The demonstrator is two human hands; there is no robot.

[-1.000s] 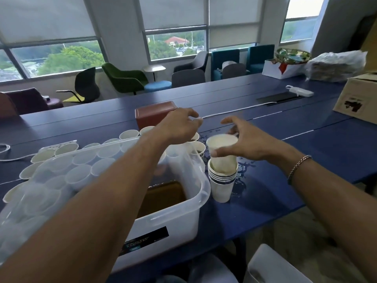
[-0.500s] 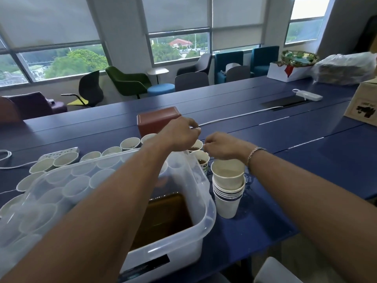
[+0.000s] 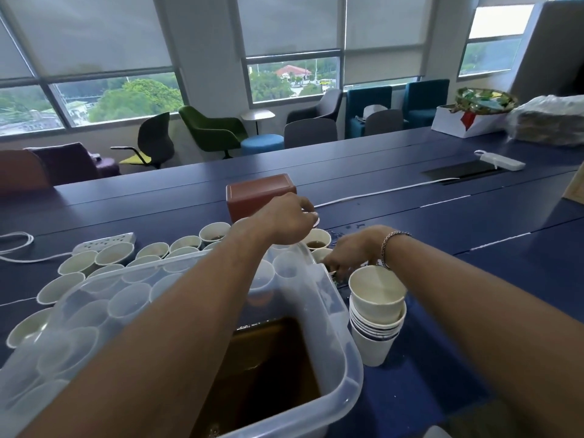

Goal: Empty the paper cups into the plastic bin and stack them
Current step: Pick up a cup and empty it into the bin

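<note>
left hand [image 3: 284,223] pinches cup [image 3: 316,220] | brown box [image 3: 252,195] behind | plastic bin [image 3: 345,344] below forearm

The plastic bin [image 3: 344,368] is big and see-through, and it sits on the blue desk [image 3: 474,279]. Brown drink [image 3: 262,374] lies in its bottom. At 3 o'clock from the bin, just beside it, stands a stack of white paper cups [image 3: 376,314]. The stack is upright. Its top cup is empty and sits a bit crooked. Many more white paper cups [image 3: 117,252] stand close together on the desk, from 9 o'clock round to 12 o'clock of the bin. Some show through the bin's clear wall. One cup [image 3: 316,243] at 1 o'clock has brown drink in it. The left hand [image 3: 281,219] pinches the rim of a far cup [image 3: 316,220] just past it.
</note>
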